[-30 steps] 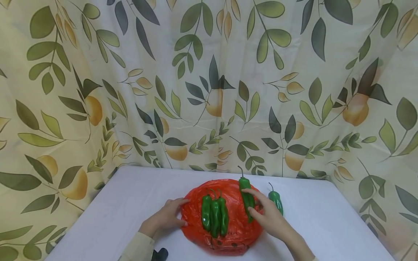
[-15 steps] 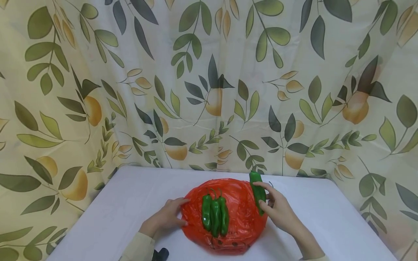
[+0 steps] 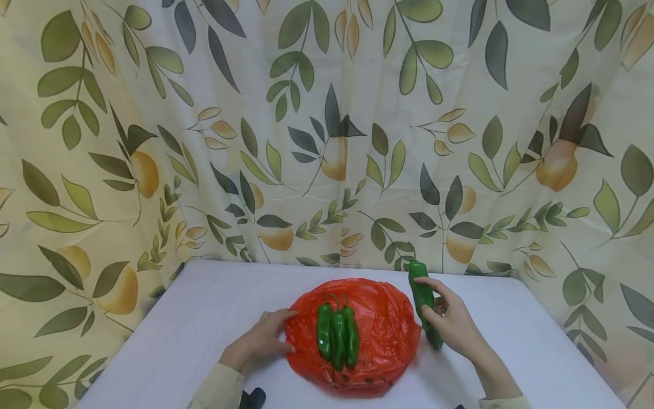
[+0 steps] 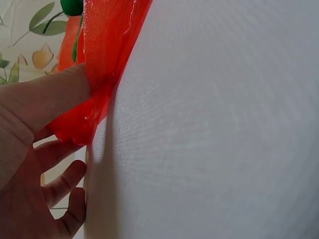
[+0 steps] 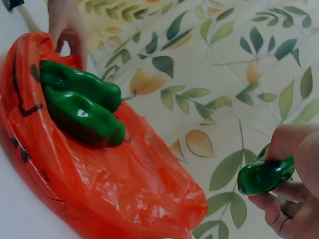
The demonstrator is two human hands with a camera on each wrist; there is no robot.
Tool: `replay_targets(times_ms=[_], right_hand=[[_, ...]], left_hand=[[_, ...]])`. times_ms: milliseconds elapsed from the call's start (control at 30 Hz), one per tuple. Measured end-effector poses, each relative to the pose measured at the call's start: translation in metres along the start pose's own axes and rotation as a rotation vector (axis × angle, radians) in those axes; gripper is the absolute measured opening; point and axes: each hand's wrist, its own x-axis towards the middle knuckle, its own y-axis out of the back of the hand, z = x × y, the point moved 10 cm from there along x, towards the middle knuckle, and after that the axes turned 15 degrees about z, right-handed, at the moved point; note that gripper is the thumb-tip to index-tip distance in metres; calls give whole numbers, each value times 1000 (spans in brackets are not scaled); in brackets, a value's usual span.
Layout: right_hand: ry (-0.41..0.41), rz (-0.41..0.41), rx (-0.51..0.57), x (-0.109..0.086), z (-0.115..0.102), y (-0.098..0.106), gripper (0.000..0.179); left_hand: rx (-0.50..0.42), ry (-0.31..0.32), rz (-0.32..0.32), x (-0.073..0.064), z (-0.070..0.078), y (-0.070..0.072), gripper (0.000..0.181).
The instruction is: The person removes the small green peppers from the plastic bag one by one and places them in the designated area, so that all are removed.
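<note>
A red plastic bag lies bunched on the table, with three green chili peppers side by side on top. My left hand holds the bag's left edge; in the left wrist view the red film passes between thumb and forefinger. Just off the bag's right side, my right hand pinches another green chili pepper between thumb and fingers, its stem end pointing up and away. Below that one, the lower end of a further green pepper shows on the table, the rest hidden behind the hand and held pepper.
A white-covered table carries everything. Behind and around it hangs a curtain printed with leaves and fruit. Near the left sleeve, a small black object shows at the front.
My right hand has carried its pepper rightward from over the bag to beyond its right edge, near the pepper on the table. The left hand and the three peppers have stayed put.
</note>
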Motion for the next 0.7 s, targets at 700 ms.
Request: replay_targets(times_ms=[700], right_hand=[[-72,41,2,8,39,21,52]], left_hand=[[1,-22,-1,-2,2,1,77]])
